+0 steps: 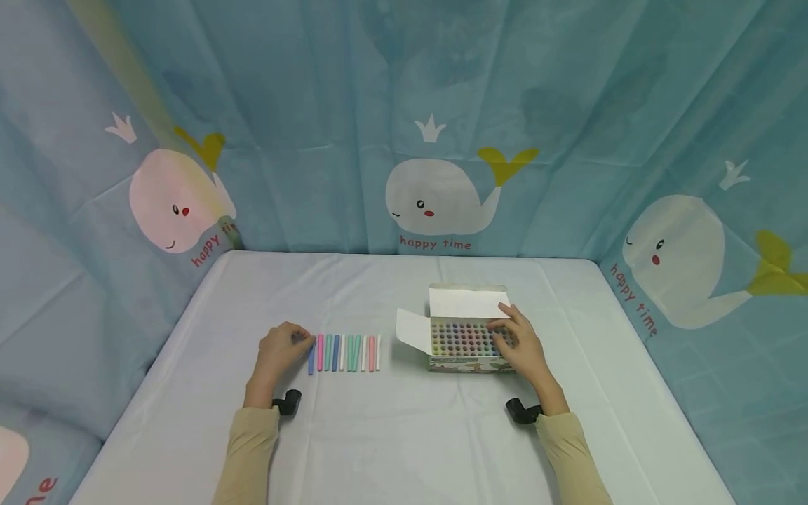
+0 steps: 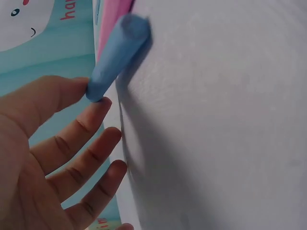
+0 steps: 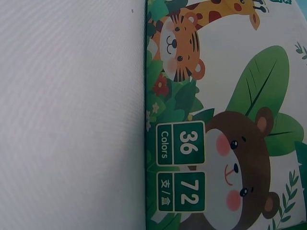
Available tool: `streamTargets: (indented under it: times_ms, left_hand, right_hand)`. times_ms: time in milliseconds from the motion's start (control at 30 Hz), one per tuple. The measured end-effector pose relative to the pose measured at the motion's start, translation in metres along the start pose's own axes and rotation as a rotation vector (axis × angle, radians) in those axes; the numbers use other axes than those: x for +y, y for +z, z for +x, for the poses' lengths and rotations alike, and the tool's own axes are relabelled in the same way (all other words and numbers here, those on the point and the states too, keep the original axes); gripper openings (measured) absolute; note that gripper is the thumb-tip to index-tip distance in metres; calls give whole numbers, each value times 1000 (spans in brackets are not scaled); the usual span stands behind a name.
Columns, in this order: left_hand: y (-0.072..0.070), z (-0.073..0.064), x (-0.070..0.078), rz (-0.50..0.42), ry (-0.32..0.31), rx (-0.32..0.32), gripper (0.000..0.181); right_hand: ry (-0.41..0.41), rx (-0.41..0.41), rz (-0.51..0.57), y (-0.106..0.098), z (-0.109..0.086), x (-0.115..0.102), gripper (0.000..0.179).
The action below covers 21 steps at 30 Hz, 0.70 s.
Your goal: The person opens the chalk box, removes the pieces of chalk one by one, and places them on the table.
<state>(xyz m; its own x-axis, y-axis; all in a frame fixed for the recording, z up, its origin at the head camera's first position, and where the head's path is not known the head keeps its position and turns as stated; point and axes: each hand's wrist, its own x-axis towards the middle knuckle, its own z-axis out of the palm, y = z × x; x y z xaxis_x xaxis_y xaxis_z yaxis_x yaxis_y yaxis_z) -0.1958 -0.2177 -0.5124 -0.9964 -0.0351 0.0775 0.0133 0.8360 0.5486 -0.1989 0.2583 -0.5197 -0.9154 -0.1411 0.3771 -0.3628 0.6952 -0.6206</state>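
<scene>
My left hand (image 1: 284, 347) pinches a blue chalk stick (image 2: 117, 55) between thumb and index finger, at the left end of a row of chalk sticks (image 1: 350, 353). In the left wrist view its other fingers are spread apart below the stick, and a pink chalk stick (image 2: 112, 17) lies just behind. The right hand (image 1: 522, 345) is over the right end of an open cardboard box (image 1: 470, 365), with fingertips among the round coloured ends (image 1: 461, 339) packed inside. Only the box's printed side, with a bear and a tiger, shows in the right wrist view.
The box's white lid (image 1: 467, 301) stands up at the back, and a white side flap (image 1: 413, 330) sticks out leftward. A white cloth covers the table (image 1: 379, 442). Blue curtains (image 1: 303, 140) with whale prints hang along the back and sides.
</scene>
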Motion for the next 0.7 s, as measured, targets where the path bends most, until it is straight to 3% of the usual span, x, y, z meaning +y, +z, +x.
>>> streamTargets:
  times_ms: [167, 433, 700]
  left_hand:
    - [4, 3, 1, 53, -5, 13, 27]
    - [5, 8, 3, 105, -1, 13, 24]
    - [3, 15, 3, 95, 26, 42, 26]
  right_hand:
    - [-9, -3, -13, 0, 1, 1, 14]
    - [-89, -44, -131, -4, 5, 4, 22]
    - [-126, -101, -368, -15, 8, -7, 47]
